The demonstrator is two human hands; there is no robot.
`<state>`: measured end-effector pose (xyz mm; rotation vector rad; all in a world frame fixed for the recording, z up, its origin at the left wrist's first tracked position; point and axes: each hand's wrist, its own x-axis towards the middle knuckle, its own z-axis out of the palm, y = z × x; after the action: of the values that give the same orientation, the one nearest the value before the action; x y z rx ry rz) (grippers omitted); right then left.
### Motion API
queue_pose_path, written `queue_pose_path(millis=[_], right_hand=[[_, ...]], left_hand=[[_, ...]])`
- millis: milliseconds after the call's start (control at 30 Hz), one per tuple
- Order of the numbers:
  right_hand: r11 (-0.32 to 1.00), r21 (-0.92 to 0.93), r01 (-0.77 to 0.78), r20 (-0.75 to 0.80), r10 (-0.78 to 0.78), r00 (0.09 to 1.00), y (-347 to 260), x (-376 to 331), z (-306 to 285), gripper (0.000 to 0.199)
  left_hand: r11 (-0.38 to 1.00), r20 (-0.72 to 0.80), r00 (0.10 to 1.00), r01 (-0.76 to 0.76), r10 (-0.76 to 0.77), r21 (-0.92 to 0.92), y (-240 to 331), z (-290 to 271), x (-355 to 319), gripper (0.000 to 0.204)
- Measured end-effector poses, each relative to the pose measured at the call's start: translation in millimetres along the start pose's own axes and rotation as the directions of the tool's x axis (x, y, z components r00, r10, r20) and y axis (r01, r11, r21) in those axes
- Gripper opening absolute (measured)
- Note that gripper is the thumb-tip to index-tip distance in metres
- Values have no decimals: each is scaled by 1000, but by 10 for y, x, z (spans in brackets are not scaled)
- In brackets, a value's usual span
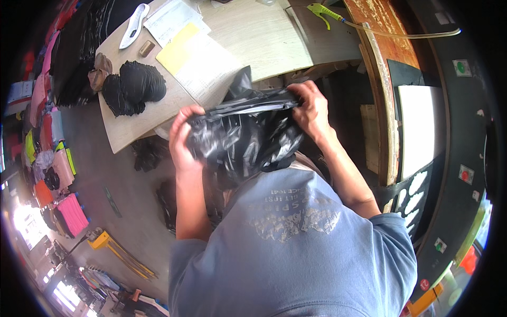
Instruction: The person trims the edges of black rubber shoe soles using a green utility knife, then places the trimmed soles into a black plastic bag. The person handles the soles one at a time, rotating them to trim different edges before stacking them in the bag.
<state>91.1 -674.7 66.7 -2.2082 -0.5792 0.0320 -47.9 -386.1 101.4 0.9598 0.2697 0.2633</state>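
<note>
Black pile point(133, 86) and papers point(196, 59) crowd table point(264, 37) (far side bare), bag point(245, 132) blocks near edge

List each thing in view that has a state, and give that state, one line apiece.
black plastic bag: crumpled, held up off the table by both hands
left hand: closed on the bag's left side
right hand: closed on the bag's top right edge
stack of black cut pieces: lying on the table, untouched
yellow sheet: flat on the table
</note>
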Motion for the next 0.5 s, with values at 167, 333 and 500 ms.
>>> queue_pose_path(millis=[167,333,500], right_hand=[[657,723,-213,-74,380,922,349,74,95,38],[736,664,-130,-41,209,977,41,54,-21,34],[846,526,85,36,-122,992,-412,153,-95,48]], left_hand=[[937,237,917,268,-320,226,116,-372,-339,30],[740,112,993,-47,-38,671,341,-222,-256,64],[71,375,926,-373,-32,925,28,504,-194,93]])
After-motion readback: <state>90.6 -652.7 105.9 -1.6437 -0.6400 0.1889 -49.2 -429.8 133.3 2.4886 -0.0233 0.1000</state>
